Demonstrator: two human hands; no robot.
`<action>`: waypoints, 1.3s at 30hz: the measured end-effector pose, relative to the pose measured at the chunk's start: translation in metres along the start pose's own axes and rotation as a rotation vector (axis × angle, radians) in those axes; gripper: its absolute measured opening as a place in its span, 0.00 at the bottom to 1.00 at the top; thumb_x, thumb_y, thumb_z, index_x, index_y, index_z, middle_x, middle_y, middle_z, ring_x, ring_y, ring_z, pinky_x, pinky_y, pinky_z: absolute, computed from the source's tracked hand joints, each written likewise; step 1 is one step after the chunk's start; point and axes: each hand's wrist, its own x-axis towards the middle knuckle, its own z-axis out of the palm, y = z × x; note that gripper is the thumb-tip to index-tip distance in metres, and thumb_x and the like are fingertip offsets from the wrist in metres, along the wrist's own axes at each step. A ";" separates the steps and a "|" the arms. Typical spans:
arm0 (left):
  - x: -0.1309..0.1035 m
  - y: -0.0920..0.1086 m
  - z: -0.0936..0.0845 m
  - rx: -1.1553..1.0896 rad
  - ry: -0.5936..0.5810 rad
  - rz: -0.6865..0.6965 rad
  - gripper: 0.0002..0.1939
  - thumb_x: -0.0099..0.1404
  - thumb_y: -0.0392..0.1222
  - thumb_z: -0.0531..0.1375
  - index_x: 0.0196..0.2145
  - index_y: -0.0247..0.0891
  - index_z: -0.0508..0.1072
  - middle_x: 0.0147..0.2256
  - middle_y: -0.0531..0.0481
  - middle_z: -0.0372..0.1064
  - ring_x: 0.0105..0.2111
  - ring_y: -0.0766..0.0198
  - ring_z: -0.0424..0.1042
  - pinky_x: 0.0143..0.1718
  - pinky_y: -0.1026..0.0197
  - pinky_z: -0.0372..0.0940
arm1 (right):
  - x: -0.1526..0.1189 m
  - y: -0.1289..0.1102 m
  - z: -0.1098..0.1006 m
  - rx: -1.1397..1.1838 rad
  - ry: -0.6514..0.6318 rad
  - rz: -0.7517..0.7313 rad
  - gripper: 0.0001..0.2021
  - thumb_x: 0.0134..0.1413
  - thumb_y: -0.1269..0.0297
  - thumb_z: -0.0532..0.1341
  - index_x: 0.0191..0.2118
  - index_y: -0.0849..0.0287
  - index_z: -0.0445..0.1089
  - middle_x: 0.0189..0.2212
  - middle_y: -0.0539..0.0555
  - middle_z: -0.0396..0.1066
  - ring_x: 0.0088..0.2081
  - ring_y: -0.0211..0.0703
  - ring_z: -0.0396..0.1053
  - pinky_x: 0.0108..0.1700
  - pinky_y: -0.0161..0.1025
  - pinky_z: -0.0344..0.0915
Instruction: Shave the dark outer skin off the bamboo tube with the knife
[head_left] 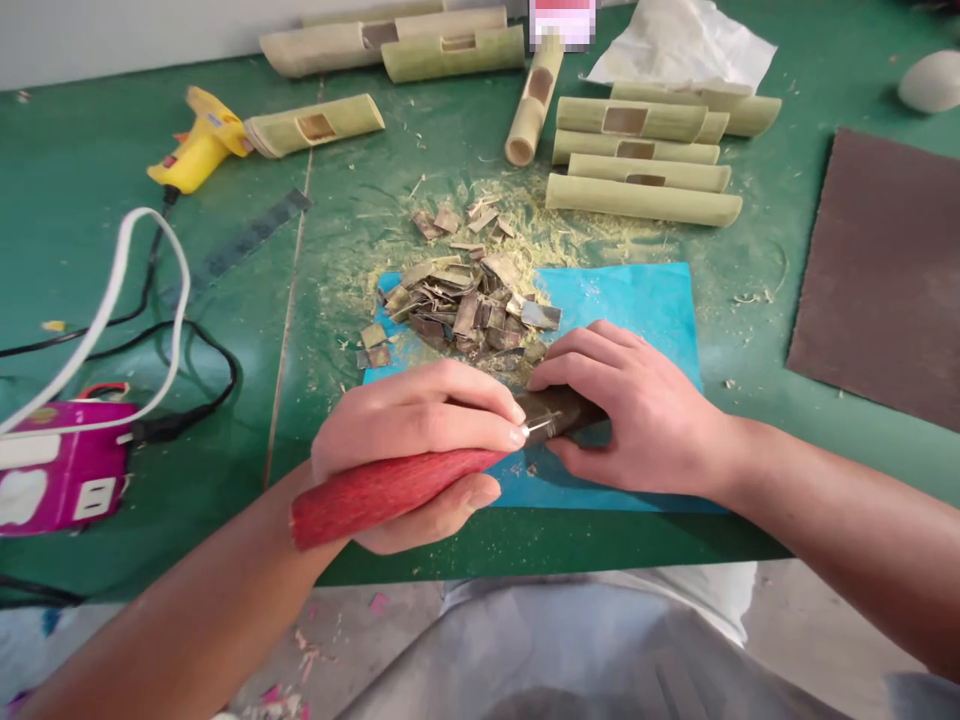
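My left hand (420, 440) is closed round a tool with a thick red handle (375, 495). The tool's thin metal tip (538, 427) touches a dark brown piece (559, 410) lying over a blue sheet (637, 310). On the right side of that piece, my right hand (637, 415) grips it between thumb and fingers, hiding part of it. Just beyond both hands, a heap of small brown chips (472, 305) covers the far left part of the blue sheet, with yellowish shavings (555, 225) scattered behind it.
Cut bamboo tubes (645, 205) lie at the back, near crumpled white paper (682, 45). A yellow glue gun (199, 140) and a purple power strip (75, 465) with cables are at left. A dark brown sheet (885, 280) and white ball (930, 82) are at right on the green table (420, 545).
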 end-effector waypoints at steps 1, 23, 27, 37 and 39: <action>0.000 0.001 -0.001 -0.004 0.001 -0.009 0.07 0.72 0.43 0.62 0.44 0.40 0.77 0.41 0.46 0.79 0.39 0.63 0.80 0.42 0.63 0.78 | 0.000 0.000 0.000 -0.002 0.001 -0.004 0.16 0.50 0.68 0.63 0.46 0.64 0.75 0.42 0.59 0.76 0.41 0.51 0.70 0.43 0.48 0.67; -0.002 0.007 0.000 0.066 0.071 -0.075 0.05 0.66 0.36 0.65 0.41 0.41 0.76 0.38 0.50 0.83 0.35 0.65 0.83 0.37 0.64 0.82 | -0.001 0.001 -0.001 0.055 -0.007 0.003 0.10 0.58 0.63 0.66 0.44 0.60 0.71 0.42 0.59 0.76 0.41 0.50 0.69 0.43 0.47 0.66; 0.000 0.004 0.001 0.042 0.067 -0.071 0.06 0.67 0.38 0.66 0.42 0.44 0.77 0.38 0.50 0.83 0.34 0.62 0.83 0.33 0.62 0.82 | -0.001 0.000 -0.002 0.060 -0.012 0.006 0.09 0.59 0.63 0.65 0.44 0.58 0.71 0.42 0.58 0.76 0.41 0.50 0.69 0.42 0.47 0.65; 0.003 0.004 0.002 0.075 0.010 -0.063 0.08 0.66 0.38 0.68 0.43 0.45 0.77 0.40 0.52 0.83 0.35 0.63 0.83 0.36 0.62 0.82 | 0.000 0.000 -0.002 0.067 -0.024 0.010 0.09 0.58 0.64 0.66 0.43 0.59 0.71 0.42 0.58 0.76 0.41 0.50 0.70 0.43 0.47 0.66; 0.003 0.006 0.003 0.084 0.006 -0.063 0.09 0.65 0.37 0.68 0.43 0.44 0.76 0.39 0.52 0.83 0.35 0.63 0.83 0.37 0.62 0.82 | 0.000 0.001 -0.003 0.071 -0.029 0.008 0.09 0.58 0.63 0.66 0.43 0.59 0.71 0.43 0.59 0.76 0.42 0.51 0.70 0.43 0.48 0.66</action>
